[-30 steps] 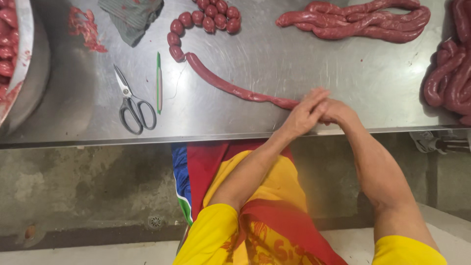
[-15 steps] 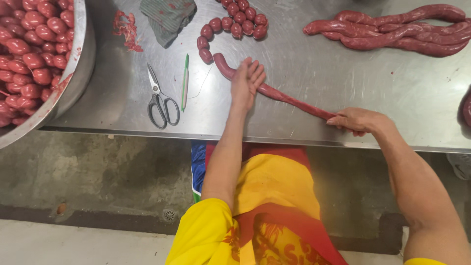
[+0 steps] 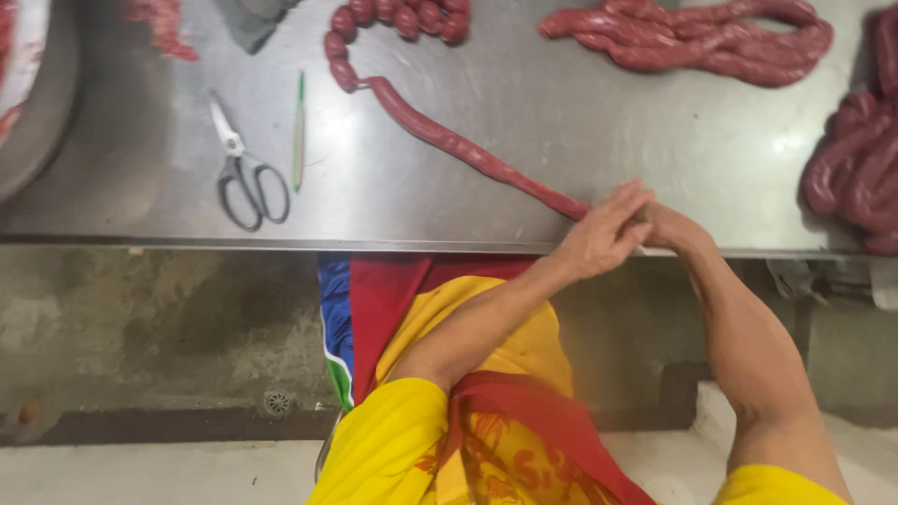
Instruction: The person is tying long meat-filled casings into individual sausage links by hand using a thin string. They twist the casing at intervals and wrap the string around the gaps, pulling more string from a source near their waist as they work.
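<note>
Left hand (image 3: 599, 234) has slid back to the right hand (image 3: 669, 227) — both pinch the sausage rope's (image 3: 468, 150) near end, its length running up-left.

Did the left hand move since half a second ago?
Yes. The left hand slid along the sausage rope, away from the scissors toward the table's near edge, and now meets the right hand.

Scissors (image 3: 245, 178) beside green stick (image 3: 298, 133) on steel table (image 3: 655, 140); grey cloth (image 3: 251, 19) at far edge.
</note>
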